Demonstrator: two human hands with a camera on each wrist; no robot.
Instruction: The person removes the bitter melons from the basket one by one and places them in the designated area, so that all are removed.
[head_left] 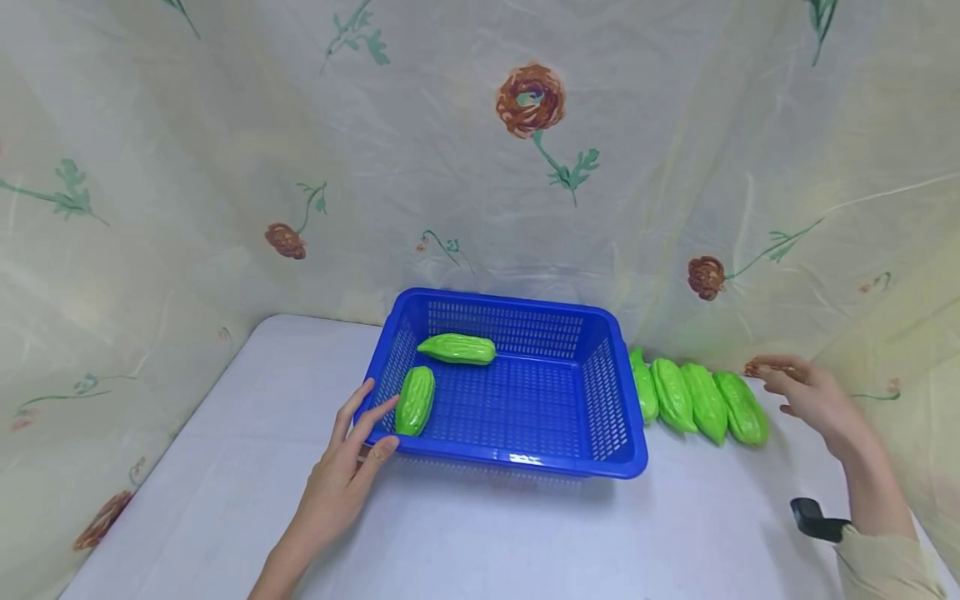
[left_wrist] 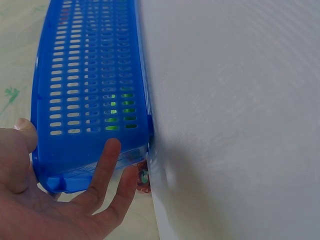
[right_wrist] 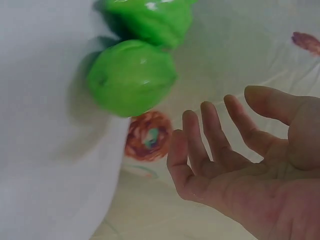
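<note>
Your left hand (head_left: pixel 333 475) lies over the near left corner of the blue basket (head_left: pixel 487 454), fingers straight and spread, not clenched; presumably it steadies the basket toward the worktop's (head_left: pixel 262 417) back edge. Inside, a gourd (head_left: pixel 459 349) lies along the back wall and a second gourd (head_left: pixel 415 402) along the left wall. Four further gourds (head_left: pixel 705 402) lie side by side toward the worktop's back right corner, seemingly aligned to keep each separately reachable. Your right hand (head_left: pixel 813 404) hangs beside the outermost, apart from it, fingers loosely bent, grasping nothing.

The basket partly hides the row's leftmost gourd. The left wrist view gives only green glimpses through slots; the right cuts off the row. You cannot verify finger pressure.
</note>
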